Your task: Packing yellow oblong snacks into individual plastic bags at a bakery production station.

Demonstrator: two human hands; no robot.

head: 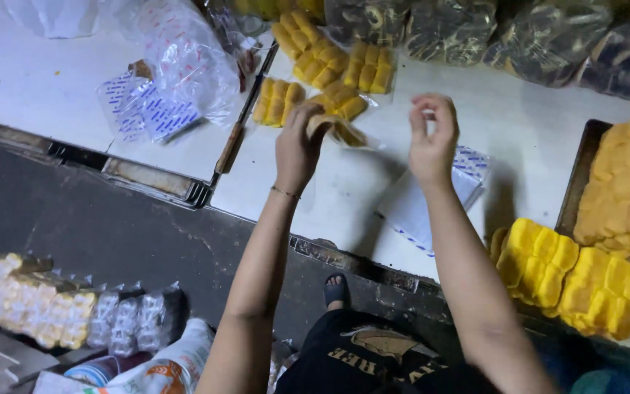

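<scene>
The left hand [299, 146] is closed around a small golden-brown bun in a thin clear plastic bag [333, 130], held up just above the white surface [534, 131]. The right hand [432, 138] is beside it, with thumb and fingertips pinched together; it may be nipping the edge of the clear bag, but that is too hard to see to be sure. The bun looks soft and light, so a hard squeeze would probably squash it. The bag looks thin and slippery, so it is likely best held by its open edge, with the bun cupped gently from below. Just past the left hand lie small clear packs of yellow buns [329, 69], some touching each other. Under the right hand is a flat stack of empty clear bags with blue print [432, 201]. To the right sit blocks of bright yellow buns joined together [570, 273], and beside them a dark tray heaped with orange-yellow buns [625, 186]. A long thin tool with a brown wooden handle [233, 138] lies to the left, near more clear bags with blue print [147, 109]. Nothing sits between the two hands. Big clear bags of dark round things [475, 29] line the far edge. Down on the floor are wrapped packs of pale buns [60, 310].
</scene>
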